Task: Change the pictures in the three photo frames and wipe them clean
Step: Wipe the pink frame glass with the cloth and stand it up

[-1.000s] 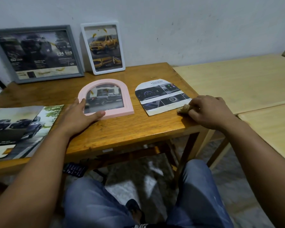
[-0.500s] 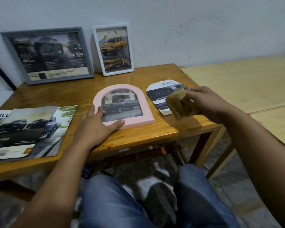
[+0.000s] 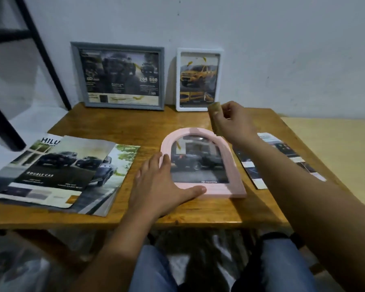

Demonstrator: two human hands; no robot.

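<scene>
The pink arched frame (image 3: pixel 202 165) lies flat near the counter's (image 3: pixel 122 125) front edge, pinned by the left hand's (image 3: pixel 158 186) spread, straight fingers, seemingly so it cannot slide while the right hand (image 3: pixel 232 121), fingers pinching a tan cloth (image 3: pixel 215 119), hovers above its arch to wipe.

I have one view only, from a wide-angle camera worn on the person's head. It looks forward and down across a wooden table (image 3: pixel 198 211) toward a pale wall (image 3: pixel 282 49) at the far edge. The table fills the middle of the picture, close in. Both forearms enter from the bottom edge, and the person's knees show beneath the near table edge. Straight lines bow slightly toward the picture's borders. No second view overlaps it.
</scene>
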